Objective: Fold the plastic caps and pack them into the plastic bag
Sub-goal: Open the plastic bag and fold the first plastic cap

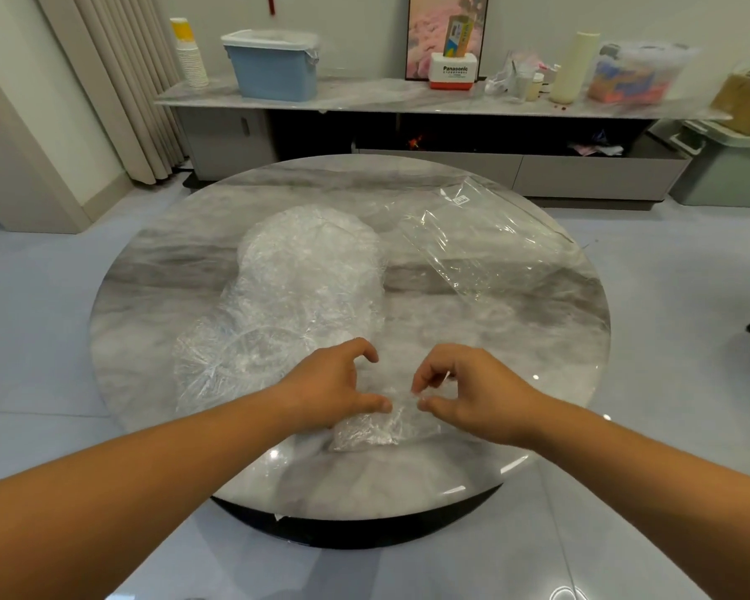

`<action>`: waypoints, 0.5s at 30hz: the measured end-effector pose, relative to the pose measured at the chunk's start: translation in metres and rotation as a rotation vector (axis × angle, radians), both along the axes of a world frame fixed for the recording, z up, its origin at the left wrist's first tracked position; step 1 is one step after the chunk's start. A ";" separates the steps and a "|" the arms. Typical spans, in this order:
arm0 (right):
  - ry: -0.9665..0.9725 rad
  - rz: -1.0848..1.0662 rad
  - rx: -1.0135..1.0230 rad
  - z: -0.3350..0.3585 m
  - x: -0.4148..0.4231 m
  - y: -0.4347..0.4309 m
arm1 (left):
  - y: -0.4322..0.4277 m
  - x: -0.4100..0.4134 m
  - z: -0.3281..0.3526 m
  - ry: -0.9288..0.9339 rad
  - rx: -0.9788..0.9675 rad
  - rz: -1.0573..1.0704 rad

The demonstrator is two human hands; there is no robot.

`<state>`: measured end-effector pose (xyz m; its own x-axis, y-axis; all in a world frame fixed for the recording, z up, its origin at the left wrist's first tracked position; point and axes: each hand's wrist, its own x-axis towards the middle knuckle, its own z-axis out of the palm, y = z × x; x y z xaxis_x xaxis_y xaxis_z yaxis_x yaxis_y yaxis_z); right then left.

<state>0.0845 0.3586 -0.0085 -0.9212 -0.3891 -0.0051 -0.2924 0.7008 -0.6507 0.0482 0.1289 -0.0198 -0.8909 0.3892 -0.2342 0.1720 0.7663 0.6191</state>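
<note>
A crumpled clear plastic cap (371, 430) lies on the near part of the round marble table (148, 296). My left hand (334, 387) pinches its left edge with the thumb, fingers curled above it. My right hand (468, 391) pinches its right edge between thumb and fingers. A pile of unfolded clear plastic caps (304, 270) sits in the table's middle, with one flat cap (226, 361) spread at its near left. The empty clear plastic bag (494, 249) lies flat at the far right of the table.
Behind the table runs a low marble-topped cabinet (364, 97) with a blue bin (273, 67), stacked paper cups (189, 54), a white and red box (453, 71) and bottles. A green lidded bin (728, 166) stands at the right. Grey tile floor surrounds the table.
</note>
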 end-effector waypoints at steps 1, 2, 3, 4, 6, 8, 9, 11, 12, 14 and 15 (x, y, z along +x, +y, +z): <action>0.027 0.040 0.060 -0.004 0.004 0.000 | -0.003 0.001 0.001 -0.007 -0.009 -0.024; 0.058 0.079 0.119 -0.010 0.007 0.000 | -0.006 0.001 0.001 -0.013 -0.012 -0.044; 0.086 0.114 0.169 -0.015 0.010 0.000 | -0.009 0.001 0.002 -0.020 -0.009 -0.060; 0.099 0.139 0.203 -0.019 0.013 0.000 | -0.013 0.001 0.002 -0.030 -0.003 -0.075; 0.093 0.158 0.226 -0.022 0.018 0.002 | -0.017 0.002 0.004 -0.062 -0.002 -0.106; 0.092 0.160 0.229 -0.021 0.023 0.002 | -0.017 0.005 0.008 -0.073 -0.005 -0.104; 0.097 0.162 0.236 -0.021 0.026 0.002 | -0.015 0.007 0.009 -0.064 -0.011 -0.088; 0.106 0.174 0.253 -0.020 0.030 0.002 | -0.011 0.009 0.011 -0.043 -0.040 -0.059; 0.110 0.186 0.266 -0.020 0.031 0.002 | -0.008 0.010 0.011 -0.038 -0.066 -0.050; 0.127 0.217 0.312 -0.020 0.033 0.001 | -0.004 0.012 0.009 -0.032 -0.142 -0.037; 0.138 0.232 0.343 -0.020 0.034 0.001 | -0.002 0.013 0.008 -0.030 -0.187 -0.030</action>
